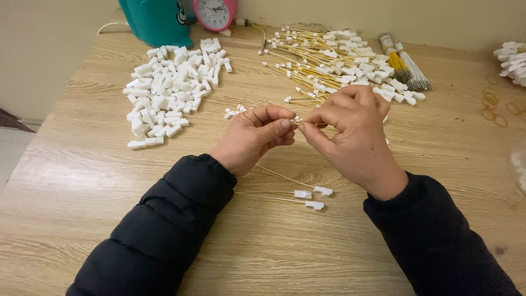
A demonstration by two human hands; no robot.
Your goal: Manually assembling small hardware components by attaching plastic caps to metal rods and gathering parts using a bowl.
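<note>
My left hand (255,137) pinches a small white plastic connector (296,118) between thumb and forefinger above the wooden table (82,181). My right hand (350,131) meets it fingertip to fingertip and pinches a thin yellow wire (307,124) at the connector. Thin yellow wires hang from under my left hand and end in three white connectors (313,198) lying on the table below my hands. Both forearms are in black padded sleeves.
A heap of loose white connectors (170,87) lies at the back left. A pile of yellow wires with connectors (334,63) and two wire bundles (405,66) lie at the back right. A teal container (156,22), a pink clock (215,13) and rubber bands (496,107) are also there.
</note>
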